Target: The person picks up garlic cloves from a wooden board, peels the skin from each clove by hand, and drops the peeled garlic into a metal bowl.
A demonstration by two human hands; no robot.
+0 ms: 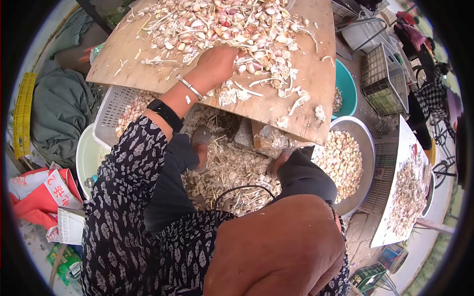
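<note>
My left hand (217,64), with a silver bangle (190,88) and a black wrist strap (167,114), rests at the near side of a heap of garlic cloves (217,24). Its fingers are curled in among the cloves and skins; whatever they pinch is hidden. The heap lies on a wooden board (113,69), with dry stalks (247,90) and papery skins around it. My right hand (281,246) is raised very close to the camera, far from the board. Only its back and some folds show, and its fingers are hidden.
Below the board, skins and stalks (232,167) cover the ground between my feet. A metal basin (368,163) of cloves stands on the right, near a teal tub (348,89). To the left are a white basket (111,116) and a pale green basin (86,148). Other people sit at far right.
</note>
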